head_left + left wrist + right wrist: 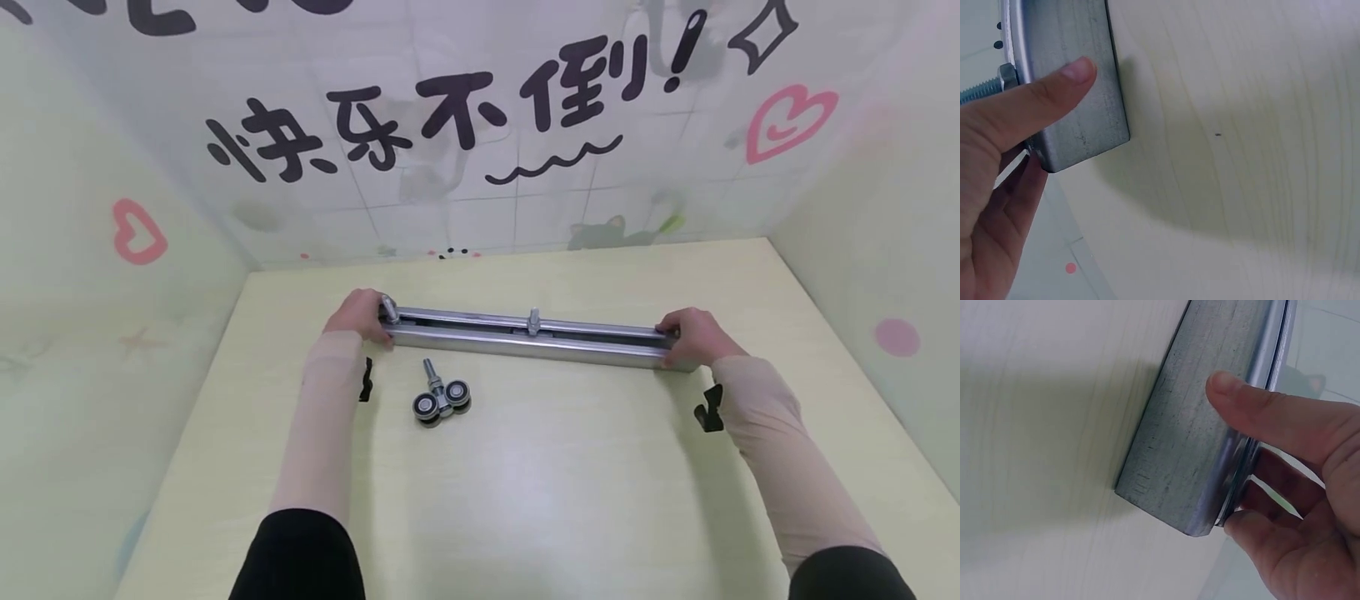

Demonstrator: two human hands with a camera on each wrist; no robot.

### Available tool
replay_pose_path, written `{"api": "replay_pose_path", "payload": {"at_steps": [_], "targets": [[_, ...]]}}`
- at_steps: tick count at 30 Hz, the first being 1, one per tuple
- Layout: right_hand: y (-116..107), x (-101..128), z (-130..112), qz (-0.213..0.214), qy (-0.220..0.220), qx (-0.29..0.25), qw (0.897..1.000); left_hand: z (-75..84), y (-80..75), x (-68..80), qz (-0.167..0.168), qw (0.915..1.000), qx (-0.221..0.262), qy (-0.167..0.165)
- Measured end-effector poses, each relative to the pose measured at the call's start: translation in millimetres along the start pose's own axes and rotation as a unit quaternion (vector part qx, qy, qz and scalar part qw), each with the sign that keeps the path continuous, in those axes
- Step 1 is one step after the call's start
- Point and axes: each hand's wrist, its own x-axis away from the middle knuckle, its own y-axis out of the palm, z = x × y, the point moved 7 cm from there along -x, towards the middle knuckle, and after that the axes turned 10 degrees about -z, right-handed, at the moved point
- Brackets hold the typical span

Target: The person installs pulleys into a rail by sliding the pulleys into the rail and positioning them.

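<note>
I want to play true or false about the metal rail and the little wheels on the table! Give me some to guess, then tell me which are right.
1. Both hands hold the rail, one at each end. True: the left hand grips one end and the right hand the other.
2. The wheel part sits on top of the rail. False: it lies on the table, nearer the person than the rail.
3. A bolt sticks up near the middle of the rail. True.
4. The wheel part is closer to the right hand. False: it lies nearer the left hand.
5. The table is dark brown. False: it is pale yellow.
</note>
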Motion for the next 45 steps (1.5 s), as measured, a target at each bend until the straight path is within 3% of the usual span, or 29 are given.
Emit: {"api": "replay_pose_path", "payload": {"at_steps": [11,16,22,27,33,37,45], "targets": [[0.5,3.3,-7.1,-0.027,-0.018,0.054,0.998,5.0,-1.0,-0.2,0.002,1.0000,-0.003,-0.008],[-5.1,0.6,-23.3,-0.044,-0.034,0.065,0.996,3.5,-1.8,-2.4,0.006,0.9999,-0.009,-0.009],[-21.7,-5.5,-79.8,0.000,-0.113,0.086,0.990,3.5,-2.2,-1.8,0.004,0.9999,-0.005,-0.008],[-15.6,-14.9,-138.8,0.011,-0.166,0.073,0.983,1.2,-2.0,-2.6,0.005,0.9999,0.000,-0.012],[13.4,-29.4,-202.7,-0.018,-0.235,0.050,0.971,-0.5,-3.4,-2.6,0.006,0.9998,0.005,-0.019],[37.5,-40.9,-233.2,-0.046,-0.261,0.042,0.963,-1.4,-3.2,-3.6,0.005,0.9998,0.009,-0.016],[83.2,-61.9,-270.9,-0.086,-0.237,0.062,0.966,-3.4,-3.1,-5.7,0.010,0.9998,0.017,-0.009]]}}
